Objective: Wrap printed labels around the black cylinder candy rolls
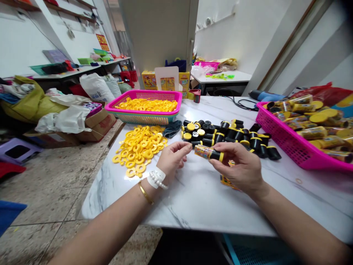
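While clamping a black bottle between the fingers of the right hand, pointing its printed sleeve toward the left hand, above the table.
Pressing left thumb and fingertips together just beside the sleeve's left end, possibly pinching something too thin to make out. Judging by the half-covered black body, apparently being partway through this piece; seemingly counting as finished the printed tubes heaped in the pink basket at right, and leaving the unsleeved black bottles lying loose just beyond the hands. Hiding much of a printed stack beneath the right hand, cutting off the basket at the right edge.
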`<state>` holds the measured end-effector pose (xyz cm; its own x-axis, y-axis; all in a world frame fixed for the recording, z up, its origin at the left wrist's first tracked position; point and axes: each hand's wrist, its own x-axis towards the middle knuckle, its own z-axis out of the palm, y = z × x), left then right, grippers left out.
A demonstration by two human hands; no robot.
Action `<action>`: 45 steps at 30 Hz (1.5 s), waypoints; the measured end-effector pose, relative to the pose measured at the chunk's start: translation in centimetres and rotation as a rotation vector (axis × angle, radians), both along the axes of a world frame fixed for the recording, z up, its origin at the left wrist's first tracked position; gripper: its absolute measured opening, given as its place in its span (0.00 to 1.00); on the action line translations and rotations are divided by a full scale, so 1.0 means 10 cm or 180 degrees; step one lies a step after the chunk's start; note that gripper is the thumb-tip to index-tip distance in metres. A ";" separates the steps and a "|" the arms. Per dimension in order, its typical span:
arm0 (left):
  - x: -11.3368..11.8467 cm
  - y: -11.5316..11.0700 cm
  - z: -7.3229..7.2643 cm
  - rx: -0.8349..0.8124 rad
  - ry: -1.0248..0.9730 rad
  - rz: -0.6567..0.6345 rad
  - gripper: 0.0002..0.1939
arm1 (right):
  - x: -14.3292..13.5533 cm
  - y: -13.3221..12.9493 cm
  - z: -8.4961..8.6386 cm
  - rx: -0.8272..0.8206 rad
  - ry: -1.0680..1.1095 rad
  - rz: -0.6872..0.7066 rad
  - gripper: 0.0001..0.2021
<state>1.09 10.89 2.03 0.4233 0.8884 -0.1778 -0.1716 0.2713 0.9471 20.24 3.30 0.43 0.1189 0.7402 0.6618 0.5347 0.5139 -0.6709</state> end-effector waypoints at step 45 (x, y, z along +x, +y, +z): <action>-0.01 0.01 -0.03 0.0986 0.0437 -0.1033 0.26 | -0.20 0.09 0.01 -0.1808 0.1965 0.0662 0.18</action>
